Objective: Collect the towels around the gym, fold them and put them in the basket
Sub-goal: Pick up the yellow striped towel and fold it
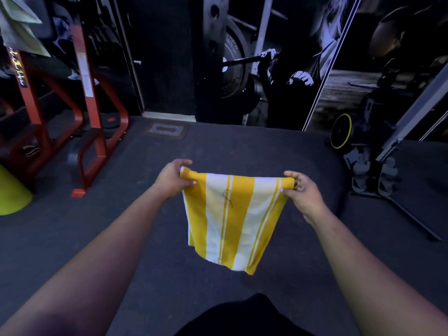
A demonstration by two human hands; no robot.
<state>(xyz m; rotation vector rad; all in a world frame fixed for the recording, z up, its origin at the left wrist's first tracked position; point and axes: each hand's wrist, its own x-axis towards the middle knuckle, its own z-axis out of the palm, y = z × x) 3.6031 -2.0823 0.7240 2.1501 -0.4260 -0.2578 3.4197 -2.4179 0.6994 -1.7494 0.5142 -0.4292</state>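
This is a gym. Dark rubber flooring [242, 146] covers the ground. A red steel rack [94, 112] stands on the left, with a lime-green cone [12, 192] near its foot. The back wall carries a large mural of a lifter gripping a barbell [278, 64]. On the right sits a yellow-rimmed wheel [340, 132] on what may be an exercise machine, beside a slanted grey metal frame [412, 112].

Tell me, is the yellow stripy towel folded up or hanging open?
Hanging open. The towel hangs flat in the air, pinched at its top corners by the left hand and right hand.
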